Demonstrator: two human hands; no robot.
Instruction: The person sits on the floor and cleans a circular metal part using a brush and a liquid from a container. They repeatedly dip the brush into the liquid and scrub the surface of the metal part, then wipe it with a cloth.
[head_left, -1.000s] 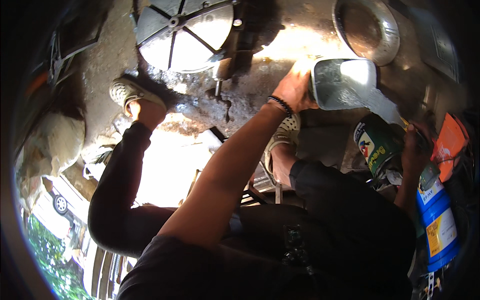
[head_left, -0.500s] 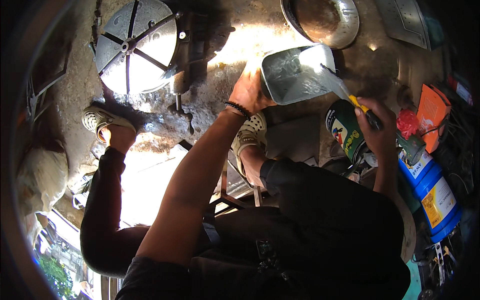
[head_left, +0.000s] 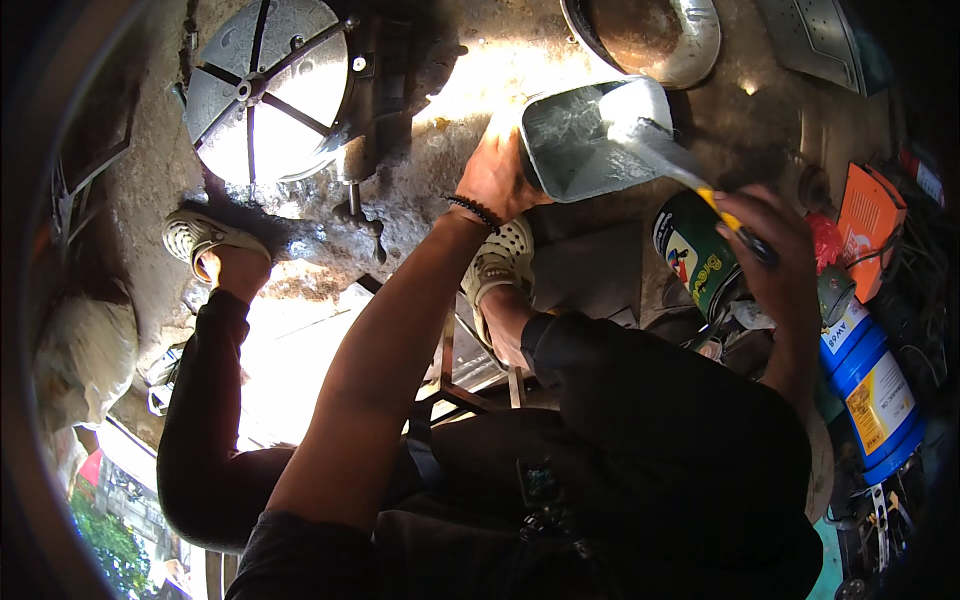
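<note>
My left hand (head_left: 496,178), with a dark beaded bracelet at the wrist, grips the left side of a grey rectangular tub (head_left: 572,160). The tub is tilted so that its inside shows, wet and streaked, with a glare on the far right part. In my right hand (head_left: 782,245) is a paintbrush (head_left: 708,194) with a yellow and black handle. Its pale head reaches over the tub's right rim into the bright patch; glare and blur hide the tip. Below the brush a dark green can (head_left: 692,250) leans beside my right forearm.
At the far left lies a round slotted metal rotary table (head_left: 268,95) with a crank handle. A round metal basin (head_left: 650,40) sits beyond the tub. Blue buckets (head_left: 880,410) and an orange box (head_left: 868,232) crowd the right side. My shoes (head_left: 500,262) rest on the stained floor.
My right hand has shifted a little right and down, and the brush has tilted, its head moving slightly within the tub. The left hand keeps its grip on the tub.
</note>
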